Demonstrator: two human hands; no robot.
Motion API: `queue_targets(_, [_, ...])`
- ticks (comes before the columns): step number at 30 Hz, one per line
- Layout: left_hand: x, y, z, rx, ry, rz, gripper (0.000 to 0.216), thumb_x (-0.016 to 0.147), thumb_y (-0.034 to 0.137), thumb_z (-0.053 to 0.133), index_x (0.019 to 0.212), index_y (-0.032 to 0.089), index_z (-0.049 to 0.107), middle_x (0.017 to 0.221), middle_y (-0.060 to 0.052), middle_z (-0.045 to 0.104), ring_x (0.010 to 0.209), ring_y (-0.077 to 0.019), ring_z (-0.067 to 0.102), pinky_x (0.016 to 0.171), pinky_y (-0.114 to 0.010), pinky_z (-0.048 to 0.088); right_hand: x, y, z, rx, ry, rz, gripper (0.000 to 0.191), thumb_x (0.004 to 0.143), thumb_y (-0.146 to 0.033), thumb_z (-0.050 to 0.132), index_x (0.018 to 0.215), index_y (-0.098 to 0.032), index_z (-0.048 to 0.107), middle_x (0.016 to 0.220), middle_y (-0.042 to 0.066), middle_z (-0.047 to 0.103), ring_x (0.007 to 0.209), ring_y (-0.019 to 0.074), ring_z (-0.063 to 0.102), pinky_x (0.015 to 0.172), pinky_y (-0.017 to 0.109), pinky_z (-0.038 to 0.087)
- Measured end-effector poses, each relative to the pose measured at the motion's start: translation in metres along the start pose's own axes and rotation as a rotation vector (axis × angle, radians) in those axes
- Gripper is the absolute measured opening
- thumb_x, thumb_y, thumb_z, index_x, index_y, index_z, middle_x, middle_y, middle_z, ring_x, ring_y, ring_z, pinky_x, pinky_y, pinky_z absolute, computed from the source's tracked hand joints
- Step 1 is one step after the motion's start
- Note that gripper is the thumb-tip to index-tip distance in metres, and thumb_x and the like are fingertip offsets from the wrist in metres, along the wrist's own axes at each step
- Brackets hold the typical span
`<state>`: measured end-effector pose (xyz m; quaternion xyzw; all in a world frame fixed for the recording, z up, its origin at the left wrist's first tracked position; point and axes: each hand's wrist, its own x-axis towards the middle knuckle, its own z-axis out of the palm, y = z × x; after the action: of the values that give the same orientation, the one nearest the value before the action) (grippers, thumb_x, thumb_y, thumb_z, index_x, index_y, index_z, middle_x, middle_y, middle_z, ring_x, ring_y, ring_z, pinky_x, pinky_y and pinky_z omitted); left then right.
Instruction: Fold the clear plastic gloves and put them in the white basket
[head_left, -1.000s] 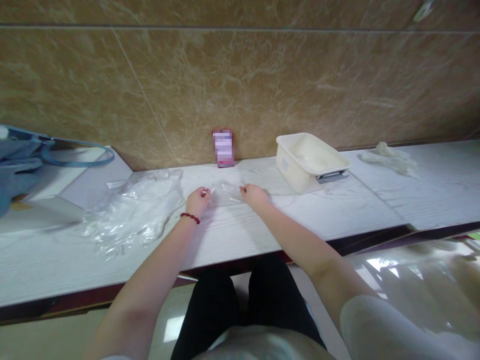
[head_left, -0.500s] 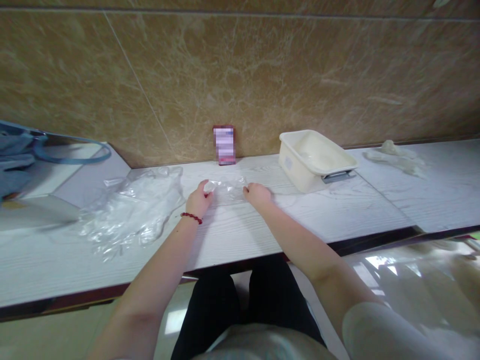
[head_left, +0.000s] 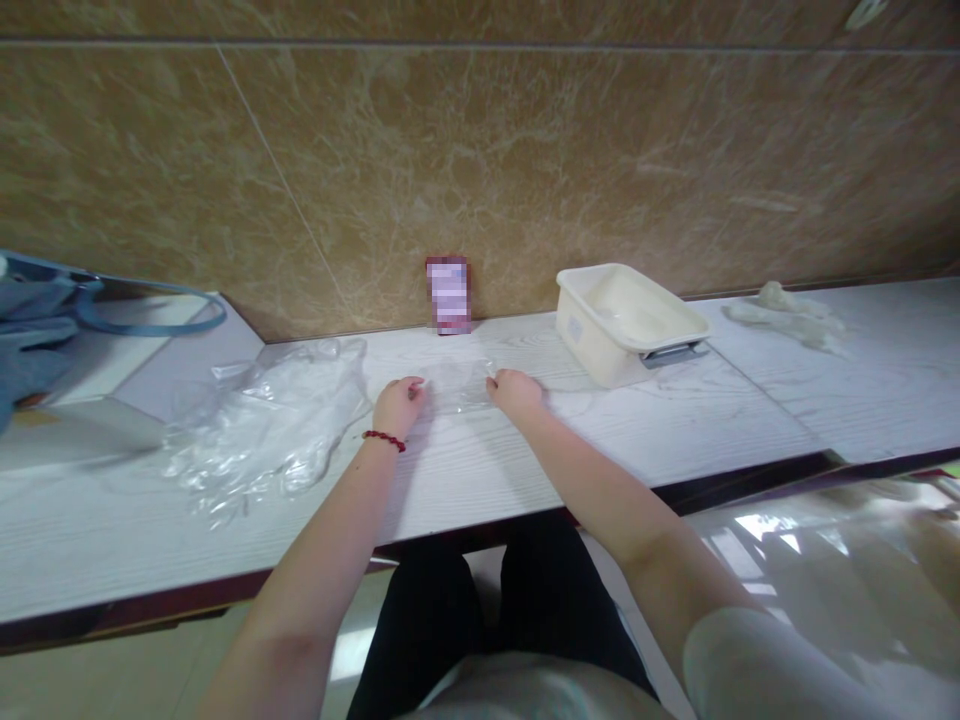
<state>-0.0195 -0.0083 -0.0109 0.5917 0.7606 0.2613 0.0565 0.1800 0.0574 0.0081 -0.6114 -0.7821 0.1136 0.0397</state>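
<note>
plastic (head_left: 463, 388), clear, between left hand (head_left: 397, 408) and right hand (head_left: 517, 393)

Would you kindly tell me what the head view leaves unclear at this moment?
Head view, clear plastic: outline, too transparent and blurred against the pale tabletop.
Head view, left hand: whether it grips the plastic, hidden by the hand itself.
Head view, red-edged rectangle: any wording, lost to pixelation.
Head view, blue fabric: whole shape, cut off by the left edge.
</note>
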Motion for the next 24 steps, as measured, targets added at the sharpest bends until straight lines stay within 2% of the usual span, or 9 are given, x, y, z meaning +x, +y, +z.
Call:
queue_targets(8, [0.0012,-0.0038,-0.0006,-0.031,0.065,-0.013,0.028,0.073,0.021,0.045,0.096,0.016,0.059,0.087,-0.009,0.061,0.083,-0.0197,0.056,0.078,-0.031,0.042,0.0006,0.0005,0.0006,0.012,0.008,-0.014,0.039,0.083,-0.041,0.032,0.094,-0.017,0.061,0.093,0.013,0.063,0.088,0.0231,0.058,0.07,0.033,0.044])
queue_targets(14, [-0.0007,-0.0083,-0.0006,-0.212,0.036,-0.149,0.028,0.073,0.027,0.047,0.098,0.017,0.054,0.088,-0.005,0.06,0.062,-0.0122,0.057,0.06,-0.025,0.044,0.0002,-0.0001,-0.0003,0.01,-0.003,-0.01,0.039,0.083,-0.043,0.033,0.093,-0.018,0.061,0.092,0.012,0.063,0.088,0.0221,0.059,0.07,0.032,0.044])
queue_targets(18, [-0.003,-0.0089,-0.0034,-0.298,0.049,-0.21,0.03,0.066,0.032,0.055,0.093,0.018,0.055,0.089,-0.004,0.06,0.063,-0.0126,0.057,0.054,-0.023,0.043,0.0001,0.0002,-0.0004,0.024,0.008,-0.012,0.04,0.083,-0.045,0.033,0.094,-0.018,0.06,0.091,0.012,0.064,0.087,0.0212,0.059,0.07,0.031,0.044])
queue_targets(24, [-0.0051,-0.0036,-0.0072,-0.421,0.063,-0.242,0.028,0.065,0.031,0.056,0.089,0.018,0.055,0.09,-0.005,0.061,0.061,-0.0117,0.057,0.051,-0.022,0.042,0.0011,0.0003,0.001,0.033,0.025,-0.02,0.04,0.083,-0.046,0.033,0.091,-0.018,0.06,0.089,0.012,0.064,0.085,0.0216,0.059,0.068,0.031,0.043])
